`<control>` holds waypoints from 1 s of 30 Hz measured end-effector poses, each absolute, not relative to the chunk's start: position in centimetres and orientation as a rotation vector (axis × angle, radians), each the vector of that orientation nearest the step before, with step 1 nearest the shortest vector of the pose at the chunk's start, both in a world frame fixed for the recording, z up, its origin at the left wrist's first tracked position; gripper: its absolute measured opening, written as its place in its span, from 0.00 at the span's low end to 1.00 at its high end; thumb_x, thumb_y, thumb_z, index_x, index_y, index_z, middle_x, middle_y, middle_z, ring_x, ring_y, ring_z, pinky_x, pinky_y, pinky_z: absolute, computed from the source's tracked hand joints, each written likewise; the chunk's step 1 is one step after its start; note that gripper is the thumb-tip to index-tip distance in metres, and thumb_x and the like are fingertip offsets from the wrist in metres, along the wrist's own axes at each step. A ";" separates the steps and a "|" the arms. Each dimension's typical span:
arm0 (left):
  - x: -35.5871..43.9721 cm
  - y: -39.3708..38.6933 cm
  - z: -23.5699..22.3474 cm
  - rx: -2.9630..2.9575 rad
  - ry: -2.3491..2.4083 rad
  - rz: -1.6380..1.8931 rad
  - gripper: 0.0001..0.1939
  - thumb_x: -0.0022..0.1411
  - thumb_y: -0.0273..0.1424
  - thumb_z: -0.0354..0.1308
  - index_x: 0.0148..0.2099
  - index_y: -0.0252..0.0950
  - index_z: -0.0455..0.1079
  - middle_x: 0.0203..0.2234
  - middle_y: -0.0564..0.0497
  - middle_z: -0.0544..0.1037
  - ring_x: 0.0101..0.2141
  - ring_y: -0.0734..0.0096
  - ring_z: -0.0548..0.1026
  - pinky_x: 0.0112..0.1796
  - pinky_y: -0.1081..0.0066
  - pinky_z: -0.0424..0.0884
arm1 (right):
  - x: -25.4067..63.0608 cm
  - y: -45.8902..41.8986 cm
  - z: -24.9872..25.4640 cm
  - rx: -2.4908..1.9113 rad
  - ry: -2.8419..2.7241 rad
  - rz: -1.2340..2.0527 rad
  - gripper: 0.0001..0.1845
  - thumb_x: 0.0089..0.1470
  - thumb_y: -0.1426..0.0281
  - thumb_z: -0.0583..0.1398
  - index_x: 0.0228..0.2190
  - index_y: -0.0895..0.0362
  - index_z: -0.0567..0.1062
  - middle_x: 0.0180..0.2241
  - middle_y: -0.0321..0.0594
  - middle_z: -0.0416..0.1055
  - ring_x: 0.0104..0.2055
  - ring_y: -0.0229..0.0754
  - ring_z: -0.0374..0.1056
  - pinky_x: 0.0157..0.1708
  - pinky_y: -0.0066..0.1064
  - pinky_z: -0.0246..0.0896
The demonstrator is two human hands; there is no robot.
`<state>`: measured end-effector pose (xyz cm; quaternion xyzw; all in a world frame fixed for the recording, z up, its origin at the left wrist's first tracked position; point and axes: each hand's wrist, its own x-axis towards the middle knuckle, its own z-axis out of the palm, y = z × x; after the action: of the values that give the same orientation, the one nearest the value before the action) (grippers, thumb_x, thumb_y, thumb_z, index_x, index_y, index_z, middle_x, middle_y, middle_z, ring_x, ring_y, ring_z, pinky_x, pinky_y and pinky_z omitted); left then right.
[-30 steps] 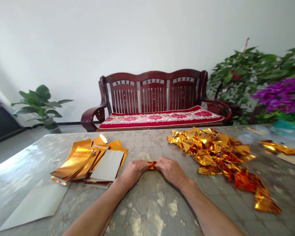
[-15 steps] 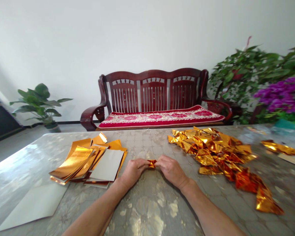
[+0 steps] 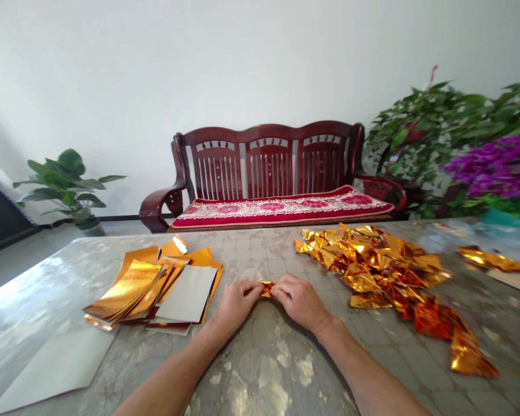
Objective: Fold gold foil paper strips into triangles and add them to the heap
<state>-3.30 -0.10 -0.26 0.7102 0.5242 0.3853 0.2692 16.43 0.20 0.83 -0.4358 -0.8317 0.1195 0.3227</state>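
Note:
Between my two hands is a small piece of gold foil paper (image 3: 267, 289), folded, with only its middle showing. My left hand (image 3: 238, 300) pinches its left end, and my right hand (image 3: 298, 300) pinches the right end. Fingers cover both ends of the piece. Left of my left hand lies a loose stack of flat gold foil sheets (image 3: 134, 286), with a sheet's pale back (image 3: 188, 294) facing up on top. To the right of my right hand spreads a heap of folded gold foil pieces (image 3: 372, 260).
A single pale sheet (image 3: 56, 364) lies at the table's front left. On the patterned table (image 3: 260, 370), another gold piece (image 3: 496, 260) rests near clear plastic at the far right. Behind stand a wooden bench (image 3: 268, 162), a potted plant (image 3: 69, 179) and purple flowers (image 3: 496, 162).
Both hands keep their pinch on the foil piece, and slightly more of its gold middle shows between them. The whole view has shifted a little.

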 end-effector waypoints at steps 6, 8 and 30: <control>-2.8 -0.2 -0.4 1.870 1.462 1.070 0.12 0.59 0.28 0.55 0.37 0.42 0.81 0.33 0.53 0.84 0.35 0.65 0.81 0.38 0.72 0.71 | 15.6 0.1 0.6 -1.282 -2.034 0.349 0.10 0.56 0.73 0.59 0.29 0.54 0.81 0.31 0.38 0.75 0.34 0.38 0.71 0.37 0.26 0.61; -2.7 -0.2 -0.4 1.867 1.472 1.065 0.13 0.59 0.28 0.54 0.38 0.42 0.81 0.34 0.52 0.84 0.35 0.65 0.81 0.38 0.71 0.72 | 15.5 0.1 0.4 -1.296 -2.007 0.362 0.10 0.55 0.75 0.59 0.30 0.53 0.81 0.31 0.38 0.75 0.34 0.38 0.71 0.36 0.26 0.61; -3.0 0.5 -1.3 1.726 1.438 1.207 0.10 0.54 0.27 0.56 0.34 0.38 0.80 0.29 0.51 0.82 0.31 0.66 0.79 0.36 0.70 0.72 | 15.3 0.1 0.1 -1.214 -1.911 0.473 0.13 0.52 0.76 0.58 0.32 0.53 0.82 0.30 0.39 0.77 0.33 0.40 0.72 0.36 0.28 0.64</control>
<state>-2.98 0.47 -1.31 0.6476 0.5393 0.4528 0.2913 15.34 0.11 0.15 -0.4806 -0.7562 0.1871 0.4027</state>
